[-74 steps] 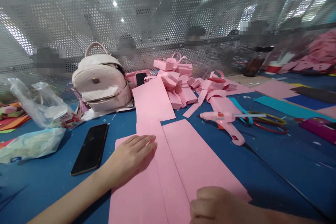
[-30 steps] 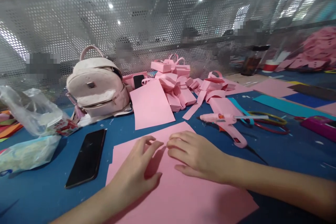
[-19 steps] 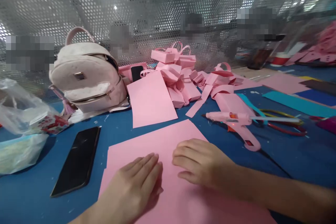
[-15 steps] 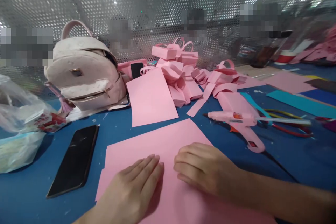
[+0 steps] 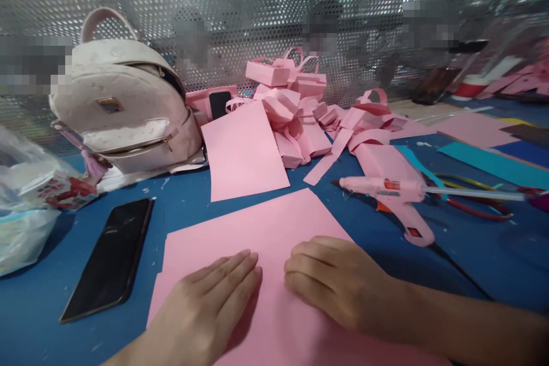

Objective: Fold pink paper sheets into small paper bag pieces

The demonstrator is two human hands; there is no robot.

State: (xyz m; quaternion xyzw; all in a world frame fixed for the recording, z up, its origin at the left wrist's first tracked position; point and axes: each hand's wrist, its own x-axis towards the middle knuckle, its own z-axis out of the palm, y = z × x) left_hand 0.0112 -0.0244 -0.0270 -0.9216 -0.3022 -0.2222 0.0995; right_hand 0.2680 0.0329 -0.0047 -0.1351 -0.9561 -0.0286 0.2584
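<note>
Large pink paper sheets (image 5: 274, 217) lie overlapped on the blue table at the front centre. Flat on them, at the left, rests my left hand (image 5: 214, 297), its fingers stretched out side by side with nothing held. My right hand (image 5: 330, 280) lies on the paper a short gap to the right, its fingers curled and pressed together; what they hold, if anything, is hidden. Beyond the hands a smaller pink sheet (image 5: 244, 154) leans near a heap of folded pink paper boxes (image 5: 300, 103). A pink glue gun (image 5: 394, 189) lies to the right of the sheets.
At the left are a black phone (image 5: 109, 260), a pale backpack (image 5: 128, 108) and a plastic bag (image 5: 26, 234). Right of the glue gun lie scissors (image 5: 476, 206) and a turquoise strip (image 5: 493, 166). A perforated metal screen (image 5: 257, 6) stands behind.
The view has shifted slightly, so the backpack and phone appear farther left. Both hands keep nearly the same pose on the paper.
</note>
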